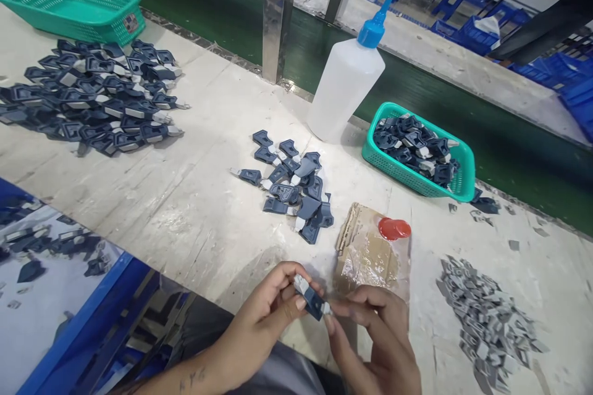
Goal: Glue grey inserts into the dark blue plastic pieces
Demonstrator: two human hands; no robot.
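Note:
Between thumb and fingers, my left hand (pixel 264 315) grips a small dark-blue plastic part (pixel 314 304) with a light-grey piece at its upper end. My right hand (pixel 377 336) pinches a small light-grey piece (pixel 326 308) against the part's lower right end. Just beyond my hands lies a glue-smeared cardboard piece (pixel 365 259) with a red cap (pixel 393 228) on it. A small group of similar dark-blue and grey parts (pixel 296 182) lies ahead of my left hand. Right of my right hand is a heap of small grey pieces (pixel 491 321).
A white squeeze bottle (pixel 347 83) with a blue nozzle stands behind the cardboard. A green basket (pixel 466 166) holds more blue parts at right. Another green basket (pixel 106 31) stands at far left, behind a large pile of parts (pixel 92 99). A blue-edged tray (pixel 83 327) sits lower left.

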